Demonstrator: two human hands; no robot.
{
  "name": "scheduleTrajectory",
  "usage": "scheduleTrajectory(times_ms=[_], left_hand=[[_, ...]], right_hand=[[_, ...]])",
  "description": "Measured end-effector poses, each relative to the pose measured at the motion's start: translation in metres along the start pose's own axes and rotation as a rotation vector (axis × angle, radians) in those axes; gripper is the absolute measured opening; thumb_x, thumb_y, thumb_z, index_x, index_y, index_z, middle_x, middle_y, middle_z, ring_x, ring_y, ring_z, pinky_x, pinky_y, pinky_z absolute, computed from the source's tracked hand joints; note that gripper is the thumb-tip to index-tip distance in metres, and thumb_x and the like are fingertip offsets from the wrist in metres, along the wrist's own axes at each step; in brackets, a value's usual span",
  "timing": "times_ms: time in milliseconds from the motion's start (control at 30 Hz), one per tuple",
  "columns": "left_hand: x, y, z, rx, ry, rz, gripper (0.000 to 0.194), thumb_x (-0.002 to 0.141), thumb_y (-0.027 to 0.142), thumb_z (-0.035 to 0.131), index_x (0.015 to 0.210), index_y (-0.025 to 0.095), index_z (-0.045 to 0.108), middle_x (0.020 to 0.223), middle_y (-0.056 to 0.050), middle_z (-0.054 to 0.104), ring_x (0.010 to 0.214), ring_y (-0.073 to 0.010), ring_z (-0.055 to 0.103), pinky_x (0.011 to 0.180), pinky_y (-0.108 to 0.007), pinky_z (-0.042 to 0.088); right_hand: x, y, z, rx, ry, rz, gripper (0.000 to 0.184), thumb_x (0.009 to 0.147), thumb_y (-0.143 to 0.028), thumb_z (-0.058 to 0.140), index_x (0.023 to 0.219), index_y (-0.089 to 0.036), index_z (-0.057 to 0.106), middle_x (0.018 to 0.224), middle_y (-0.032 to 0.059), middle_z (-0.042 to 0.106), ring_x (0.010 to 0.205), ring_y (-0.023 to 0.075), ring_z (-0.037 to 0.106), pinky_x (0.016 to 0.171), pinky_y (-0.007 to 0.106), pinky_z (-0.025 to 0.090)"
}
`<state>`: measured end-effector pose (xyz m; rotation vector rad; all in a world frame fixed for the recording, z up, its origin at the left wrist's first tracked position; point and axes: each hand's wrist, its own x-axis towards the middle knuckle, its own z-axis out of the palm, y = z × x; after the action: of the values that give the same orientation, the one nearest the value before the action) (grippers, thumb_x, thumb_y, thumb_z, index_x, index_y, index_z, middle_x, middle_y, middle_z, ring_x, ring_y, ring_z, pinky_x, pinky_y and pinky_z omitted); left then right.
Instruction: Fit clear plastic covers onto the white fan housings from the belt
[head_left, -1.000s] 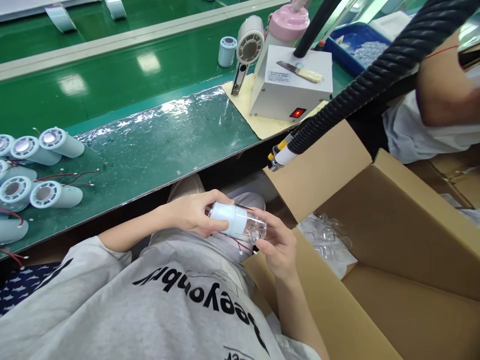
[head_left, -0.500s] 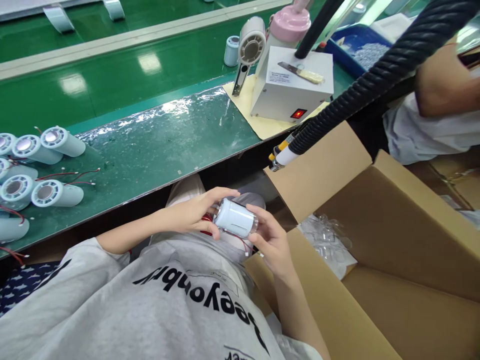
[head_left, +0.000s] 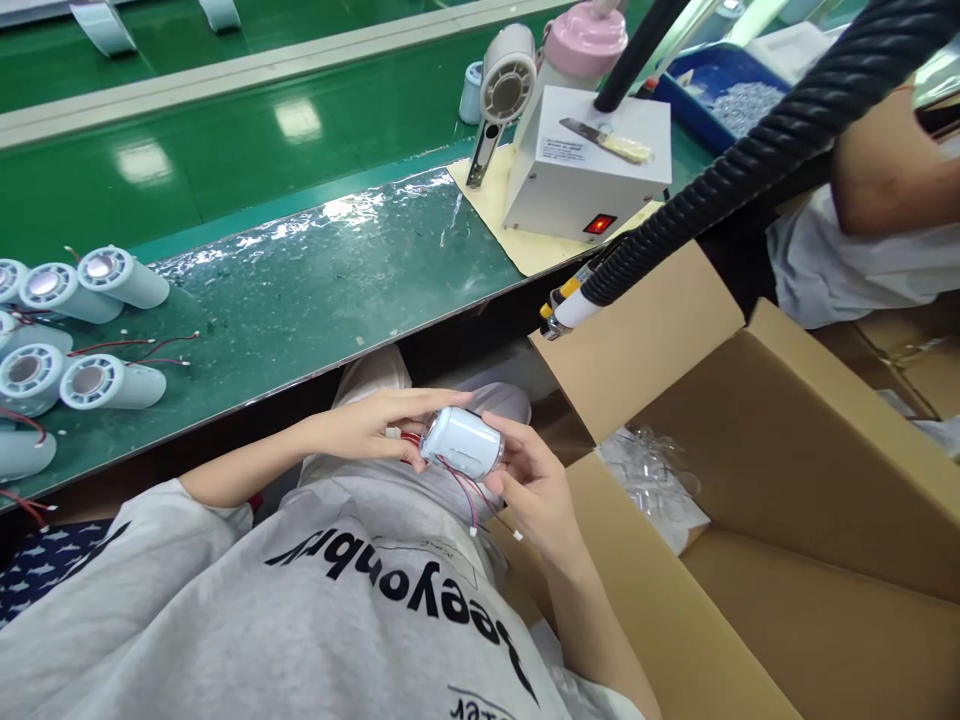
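A light-blue cylindrical fan housing (head_left: 463, 443) is held lengthwise between my two hands above my lap. My left hand (head_left: 367, 428) grips its left end, thumb below and fingers along the top. At the opposite end, the fingers and thumb of my right hand (head_left: 534, 478) close round a clear rim. Thin red and dark wires (head_left: 466, 490) with small white connectors dangle from the underside of the housing. Something red (head_left: 410, 438) shows by my left thumb; what it is I cannot make out.
Several similar fan housings (head_left: 112, 383) with wires lie on the green bench (head_left: 322, 280) at left. A white box (head_left: 592, 160) with a lit red switch carries a knife. A black ridged hose (head_left: 697, 200) overhangs an open carton (head_left: 810, 450) holding clear plastic parts. A co-worker's arm (head_left: 885, 165) is at right.
The housing has turned in my hands and shifted slightly left, so its wires hang lower and show more fully. My left fingers lie straighter along it.
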<state>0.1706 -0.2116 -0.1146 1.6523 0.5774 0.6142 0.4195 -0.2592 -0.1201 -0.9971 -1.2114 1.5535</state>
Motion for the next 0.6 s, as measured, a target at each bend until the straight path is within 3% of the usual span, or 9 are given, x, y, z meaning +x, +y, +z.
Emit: scheduleTrajectory(times_ms=[167, 300, 433, 533, 600], left_hand=[[-0.004, 0.000, -0.002, 0.003, -0.029, -0.048, 0.077, 0.086, 0.028, 0.079, 0.155, 0.034, 0.047, 0.165, -0.010, 0.043, 0.148, -0.0289, 0.049, 0.109, -0.036, 0.054], [-0.004, -0.012, 0.006, 0.008, -0.035, -0.049, 0.078, 0.082, 0.030, 0.082, 0.153, 0.033, 0.050, 0.163, -0.010, 0.046, 0.150, -0.0291, 0.047, 0.116, -0.040, 0.049], [-0.004, -0.013, 0.016, -0.080, 0.003, -0.141, 0.075, 0.082, 0.038, 0.081, 0.151, 0.025, 0.054, 0.147, -0.017, 0.062, 0.129, -0.0293, 0.065, 0.101, -0.039, 0.057], [-0.007, 0.003, -0.006, -0.042, 0.101, -0.285, 0.070, 0.082, 0.049, 0.078, 0.144, 0.022, 0.060, 0.135, -0.013, 0.069, 0.110, -0.0262, 0.072, 0.091, -0.035, 0.060], [0.000, 0.012, -0.040, 0.150, 0.231, -0.393, 0.061, 0.085, 0.053, 0.074, 0.137, 0.023, 0.064, 0.134, -0.009, 0.069, 0.111, -0.0257, 0.070, 0.092, -0.035, 0.059]], right_hand=[[-0.002, 0.000, 0.000, -0.073, 0.005, -0.015, 0.050, 0.074, -0.057, 0.089, 0.114, -0.031, 0.076, 0.102, 0.0038, 0.079, 0.087, 0.0212, 0.077, 0.074, 0.033, 0.067], [-0.004, 0.006, 0.002, -0.099, -0.013, 0.013, 0.052, 0.074, -0.062, 0.087, 0.112, -0.029, 0.075, 0.100, 0.0047, 0.078, 0.089, 0.0230, 0.077, 0.071, 0.034, 0.067], [-0.009, 0.012, 0.002, -0.117, -0.058, 0.051, 0.060, 0.080, -0.071, 0.077, 0.120, -0.026, 0.072, 0.112, 0.0086, 0.077, 0.091, 0.0235, 0.076, 0.074, 0.034, 0.065], [-0.010, 0.013, -0.029, -0.256, -0.082, 0.096, 0.059, 0.089, -0.068, 0.068, 0.129, -0.026, 0.068, 0.119, 0.0103, 0.075, 0.088, 0.0218, 0.076, 0.073, 0.033, 0.062], [-0.011, 0.012, -0.078, -0.365, 0.174, 0.110, 0.058, 0.090, -0.068, 0.065, 0.128, -0.024, 0.068, 0.119, 0.0109, 0.075, 0.090, 0.0218, 0.075, 0.075, 0.033, 0.061]])
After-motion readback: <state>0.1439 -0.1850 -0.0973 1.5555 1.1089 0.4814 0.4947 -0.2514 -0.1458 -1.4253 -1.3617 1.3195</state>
